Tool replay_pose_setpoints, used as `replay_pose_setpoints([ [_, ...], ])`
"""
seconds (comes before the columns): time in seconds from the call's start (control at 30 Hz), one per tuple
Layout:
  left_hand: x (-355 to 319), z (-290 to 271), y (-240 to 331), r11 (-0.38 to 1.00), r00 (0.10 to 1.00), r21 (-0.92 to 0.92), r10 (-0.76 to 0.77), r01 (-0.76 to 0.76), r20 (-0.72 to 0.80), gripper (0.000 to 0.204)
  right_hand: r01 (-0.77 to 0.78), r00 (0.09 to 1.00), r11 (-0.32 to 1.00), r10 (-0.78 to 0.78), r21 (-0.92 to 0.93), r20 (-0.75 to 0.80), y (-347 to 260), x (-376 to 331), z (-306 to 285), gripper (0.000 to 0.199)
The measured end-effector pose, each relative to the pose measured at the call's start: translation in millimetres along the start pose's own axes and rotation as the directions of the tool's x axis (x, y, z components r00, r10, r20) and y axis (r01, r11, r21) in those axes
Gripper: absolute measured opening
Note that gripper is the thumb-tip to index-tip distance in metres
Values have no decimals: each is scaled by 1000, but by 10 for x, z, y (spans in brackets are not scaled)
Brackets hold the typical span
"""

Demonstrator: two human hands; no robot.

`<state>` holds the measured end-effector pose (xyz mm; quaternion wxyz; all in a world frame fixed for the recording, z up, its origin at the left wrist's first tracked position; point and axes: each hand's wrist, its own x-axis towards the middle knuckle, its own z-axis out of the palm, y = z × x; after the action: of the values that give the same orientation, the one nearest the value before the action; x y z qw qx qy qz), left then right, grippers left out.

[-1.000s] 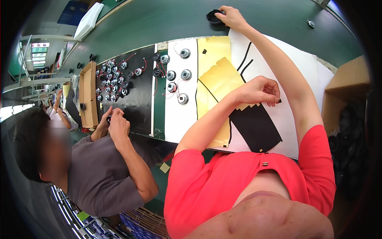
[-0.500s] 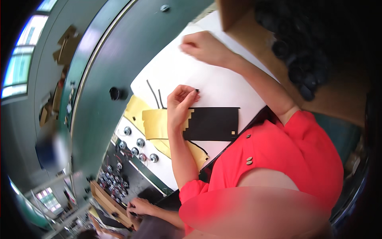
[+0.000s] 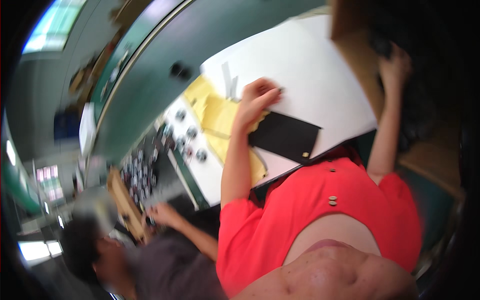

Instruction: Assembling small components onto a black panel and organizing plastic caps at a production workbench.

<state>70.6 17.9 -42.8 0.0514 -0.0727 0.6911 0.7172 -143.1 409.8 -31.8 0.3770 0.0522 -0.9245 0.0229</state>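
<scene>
My left hand (image 3: 257, 99) is closed in a pinch over the white sheet (image 3: 320, 70), with a small black piece (image 3: 281, 90) at its fingertips. Below that hand lies a black sheet (image 3: 285, 134) on yellow backing paper (image 3: 217, 114); its left edge is stepped, and a small pale square shows near its lower right corner. My right hand (image 3: 395, 67) reaches into a cardboard box (image 3: 352, 50) at the far right, among dark round parts (image 3: 417, 75). Blur and shadow hide its fingertips, so I cannot make out whether they hold one.
Two thin strips (image 3: 230, 80) lie beyond my left hand. Several round silvery parts (image 3: 191, 132) stand left of the yellow paper. A black cup-like part (image 3: 180, 71) is on the green table (image 3: 225, 30). At the lower left, a co-worker's hand (image 3: 162, 215) is beside a long cardboard tray (image 3: 125, 205).
My right hand has moved from above the white sheet rightward into the box. My left hand keeps its pinch on the small black piece. The whole view has turned and shifted.
</scene>
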Motion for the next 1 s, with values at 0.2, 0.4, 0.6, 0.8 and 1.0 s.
replay_pose_setpoints([
  [0.2, 7, -8, -66, 979, 993, -185, 102, -89, 60, 15, 76, 995, 992, -68, 98, -78, 809, 193, 449, 47],
  [0.4, -70, -55, -103, 976, 992, -189, 122, -112, 40, 12, 131, 972, 832, -2, 539, -234, -583, -10, -254, 44],
  [0.6, -45, -85, -178, 971, 991, -220, 115, -97, 67, 11, 6, 894, 401, -412, 916, 174, -2015, -345, -570, 46],
  [0.8, 6, -72, -114, 973, 991, -214, 107, -88, 78, 13, 231, 802, 266, -597, 936, -29, -3094, 73, 358, 48],
  [1.0, 7, -81, -45, 985, 992, -169, 57, -38, 113, 12, 385, 740, 346, -670, 856, -62, -4120, 334, 630, 55],
])
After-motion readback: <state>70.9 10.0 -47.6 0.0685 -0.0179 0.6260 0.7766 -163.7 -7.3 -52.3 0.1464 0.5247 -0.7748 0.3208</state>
